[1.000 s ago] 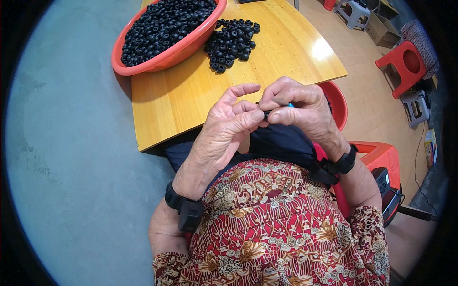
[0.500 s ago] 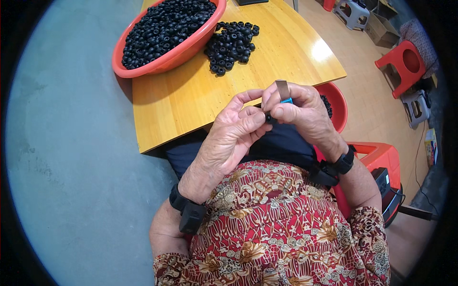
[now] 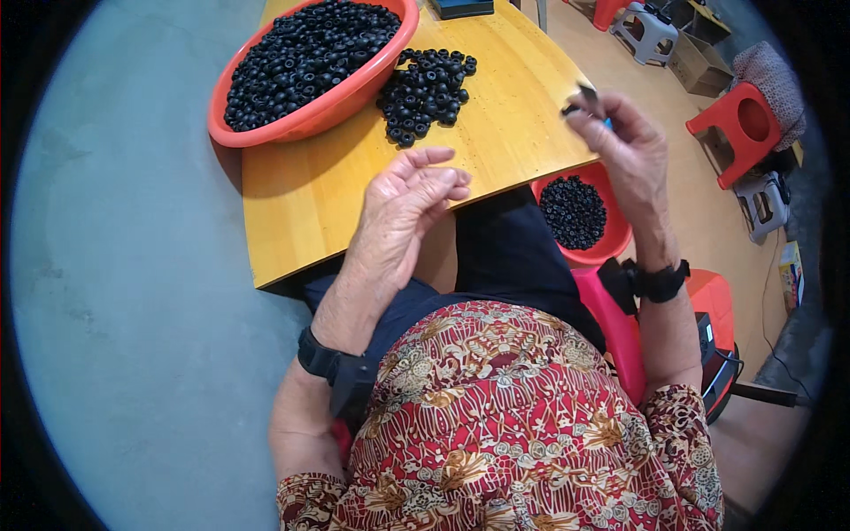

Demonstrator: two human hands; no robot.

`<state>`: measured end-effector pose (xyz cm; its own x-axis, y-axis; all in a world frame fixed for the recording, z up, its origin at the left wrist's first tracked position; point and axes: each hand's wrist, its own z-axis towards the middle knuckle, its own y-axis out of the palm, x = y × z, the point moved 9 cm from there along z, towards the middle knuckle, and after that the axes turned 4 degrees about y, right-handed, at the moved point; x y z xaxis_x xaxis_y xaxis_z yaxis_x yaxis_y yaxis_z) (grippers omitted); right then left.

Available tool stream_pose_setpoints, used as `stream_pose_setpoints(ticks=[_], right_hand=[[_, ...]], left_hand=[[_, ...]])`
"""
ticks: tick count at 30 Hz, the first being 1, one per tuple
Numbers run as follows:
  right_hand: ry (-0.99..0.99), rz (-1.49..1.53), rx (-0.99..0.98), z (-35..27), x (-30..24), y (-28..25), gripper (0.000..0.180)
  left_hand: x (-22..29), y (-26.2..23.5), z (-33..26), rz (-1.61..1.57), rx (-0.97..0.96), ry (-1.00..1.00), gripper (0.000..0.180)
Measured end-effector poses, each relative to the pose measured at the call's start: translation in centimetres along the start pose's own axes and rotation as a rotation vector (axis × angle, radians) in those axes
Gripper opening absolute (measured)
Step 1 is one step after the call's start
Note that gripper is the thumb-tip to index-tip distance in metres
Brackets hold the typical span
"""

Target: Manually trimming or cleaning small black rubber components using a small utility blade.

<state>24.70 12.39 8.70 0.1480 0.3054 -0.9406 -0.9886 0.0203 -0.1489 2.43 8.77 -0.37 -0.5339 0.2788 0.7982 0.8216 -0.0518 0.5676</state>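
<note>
Over the yellow wooden table's (image 3: 310, 195) near edge, the left hand (image 3: 403, 208) hovers, fingers loosely curled, empty; the raised right hand (image 3: 624, 150) pinches a small dark piece (image 3: 586, 99) at the right edge.

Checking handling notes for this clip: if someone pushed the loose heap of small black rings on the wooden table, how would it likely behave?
The loose heap of small black rings would probably scatter, being unstacked. Round, they may roll across the smooth wooden table. Each looks light.

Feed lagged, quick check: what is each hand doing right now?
Left hand: open, holding nothing.
Right hand: pinching a small dark part at the fingertips.
</note>
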Motion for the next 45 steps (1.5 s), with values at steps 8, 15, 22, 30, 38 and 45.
stream_pose_setpoints(ticks=[8,15,22,30,38,45], right_hand=[[0.194,-0.879,0.317,1.9,6.7,-10.8,0.024],[0.227,-1.207,0.362,1.3,7.9,-11.7,0.022],[0.144,-1.092,0.358,1.5,10.3,-13.3,0.017],[0.328,-1.081,0.425,0.3,13.4,-16.5,0.018],[0.067,-0.713,0.571,1.4,8.7,-16.0,0.024],[-0.154,-0.399,0.34,1.9,3.9,-8.0,0.017]], left_hand=[[4.1,-3.9,3.6,0.697,0.146,0.427,0.015],[4.5,-4.5,4.6,1.093,0.258,0.526,0.016],[4.2,-3.9,4.8,1.184,0.26,0.631,0.018],[4.8,-4.0,5.0,1.358,0.294,0.682,0.018],[4.8,-5.1,5.4,1.155,0.309,0.653,0.012],[2.0,-3.0,4.8,0.589,0.08,0.342,0.017]])
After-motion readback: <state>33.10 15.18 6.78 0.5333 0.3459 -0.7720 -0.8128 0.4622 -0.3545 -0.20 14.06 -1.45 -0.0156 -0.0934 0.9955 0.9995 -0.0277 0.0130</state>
